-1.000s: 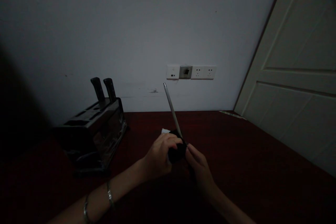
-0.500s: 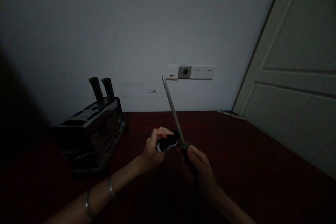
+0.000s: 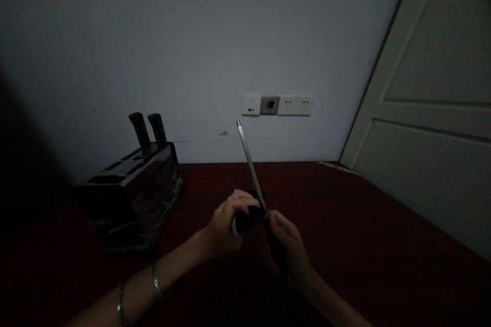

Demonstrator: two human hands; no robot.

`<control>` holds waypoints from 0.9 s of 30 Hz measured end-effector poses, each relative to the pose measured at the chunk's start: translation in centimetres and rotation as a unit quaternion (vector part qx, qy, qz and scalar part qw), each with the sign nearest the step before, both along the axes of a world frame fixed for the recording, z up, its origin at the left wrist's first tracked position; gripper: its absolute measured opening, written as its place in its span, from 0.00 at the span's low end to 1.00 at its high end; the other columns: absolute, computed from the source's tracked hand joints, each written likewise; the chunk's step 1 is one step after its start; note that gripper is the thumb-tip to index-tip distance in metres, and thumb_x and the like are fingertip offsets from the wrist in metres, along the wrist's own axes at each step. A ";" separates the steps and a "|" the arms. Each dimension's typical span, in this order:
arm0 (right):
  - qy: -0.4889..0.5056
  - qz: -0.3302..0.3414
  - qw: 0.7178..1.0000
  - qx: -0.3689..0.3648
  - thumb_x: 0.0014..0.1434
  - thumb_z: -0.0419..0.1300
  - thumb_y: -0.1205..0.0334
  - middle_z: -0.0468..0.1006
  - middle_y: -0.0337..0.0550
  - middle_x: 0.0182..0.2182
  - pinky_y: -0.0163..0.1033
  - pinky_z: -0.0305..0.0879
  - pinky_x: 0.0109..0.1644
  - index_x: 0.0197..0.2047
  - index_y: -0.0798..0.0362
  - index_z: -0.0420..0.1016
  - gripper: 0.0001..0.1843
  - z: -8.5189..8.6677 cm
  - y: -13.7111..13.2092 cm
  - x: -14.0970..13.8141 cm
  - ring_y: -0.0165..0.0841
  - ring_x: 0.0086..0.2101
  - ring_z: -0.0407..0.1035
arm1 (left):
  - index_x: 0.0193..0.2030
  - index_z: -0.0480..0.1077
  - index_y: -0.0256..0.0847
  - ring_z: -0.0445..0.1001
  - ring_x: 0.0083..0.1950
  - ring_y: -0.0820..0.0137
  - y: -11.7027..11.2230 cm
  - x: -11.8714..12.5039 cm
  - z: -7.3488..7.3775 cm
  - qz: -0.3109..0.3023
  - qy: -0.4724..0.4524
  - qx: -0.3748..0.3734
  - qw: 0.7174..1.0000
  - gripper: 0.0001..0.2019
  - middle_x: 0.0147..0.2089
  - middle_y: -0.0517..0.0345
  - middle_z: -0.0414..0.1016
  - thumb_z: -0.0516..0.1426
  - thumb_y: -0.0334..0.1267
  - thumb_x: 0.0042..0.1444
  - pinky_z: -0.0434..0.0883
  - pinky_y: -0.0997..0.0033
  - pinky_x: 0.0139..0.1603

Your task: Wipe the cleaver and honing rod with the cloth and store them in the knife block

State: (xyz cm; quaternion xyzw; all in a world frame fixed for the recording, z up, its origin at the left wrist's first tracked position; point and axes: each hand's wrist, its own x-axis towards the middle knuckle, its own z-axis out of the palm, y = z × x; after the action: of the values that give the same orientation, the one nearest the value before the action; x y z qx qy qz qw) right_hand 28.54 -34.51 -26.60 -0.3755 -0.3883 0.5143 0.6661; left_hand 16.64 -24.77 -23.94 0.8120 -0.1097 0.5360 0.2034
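**Dim room, dark red table (image 3: 345, 214): cloth (image 3: 247, 219) back at base of rod (image 3: 250, 158)**

Change vs half a second ago: left hand (image 3: 226, 222) has come in toward the right hand (image 3: 294, 248), rod tip sits a bit lower. Cloth was off to the side; now looks up against the rod's lower end. Reads as contact resumed, though too dark to confirm.

Left fingers curled round the cloth, gripping it. Right fingers wrapped around the rod's dark handle (image 3: 279, 255); rod tilts up and away, between and beyond both sets of fingers.

Materials: rod is slim, straight, dull grey metal, brighter at the tip. Cloth soft, bunched, black with a pale edge. Knife block (image 3: 141, 191), left of the left fingers: boxy, glossy black, clear film on its side, two black knife handles (image 3: 139, 130) sticking up. Pale wall (image 3: 192, 51) beyond the fingertips.
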 end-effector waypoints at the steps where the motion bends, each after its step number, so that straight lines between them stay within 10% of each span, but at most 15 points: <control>1: -0.001 -0.005 1.000 0.005 0.56 0.55 0.49 0.64 0.29 0.12 0.25 0.48 0.09 0.28 0.53 0.60 0.16 -0.1 0.1 0.1 0.20 0.08 0.53 | 0.41 0.54 0.41 0.68 0.40 0.65 0.1 0.0 0.1 0.000 0.015 0.004 1.000 0.12 0.38 0.48 0.72 0.51 0.26 0.51 0.66 0.57 0.41; 14: 0.040 0.059 0.997 0.042 0.57 0.54 0.50 0.62 0.29 0.09 0.26 0.49 0.09 0.33 0.54 0.64 0.15 1.5 -0.7 0.5 0.21 0.07 0.49 | 0.39 0.54 0.41 0.69 0.35 0.71 0.1 0.7 -2.3 -0.038 0.156 -0.188 0.969 0.14 0.37 0.53 0.69 0.57 0.33 0.50 0.66 0.72 0.34; 21: 0.041 0.032 0.995 0.083 0.59 0.51 0.53 0.62 0.30 0.10 0.25 0.49 0.09 0.33 0.55 0.65 0.13 2.5 -0.7 0.9 0.20 0.08 0.49 | 0.43 0.55 0.41 0.69 0.36 0.72 2.0 0.8 -1.7 0.070 0.151 -0.361 0.918 0.12 0.34 0.61 0.67 0.54 0.33 0.54 0.65 0.73 0.36; 27: 0.042 -0.002 0.996 0.073 0.59 0.51 0.54 0.62 0.30 0.10 0.25 0.49 0.09 0.29 0.53 0.61 0.13 1.9 0.0 0.8 0.21 0.08 0.49 | 0.48 0.52 0.41 0.69 0.48 0.69 1.9 0.9 -2.2 0.072 0.118 -0.315 0.939 0.16 0.46 0.52 0.69 0.51 0.28 0.54 0.65 0.65 0.49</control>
State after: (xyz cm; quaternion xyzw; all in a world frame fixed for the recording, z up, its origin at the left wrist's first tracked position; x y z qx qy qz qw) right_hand 29.38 -34.52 -24.68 -0.3047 -0.3957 0.4989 0.7083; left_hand 17.58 -22.88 -26.11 0.7695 0.1482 0.4568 0.4211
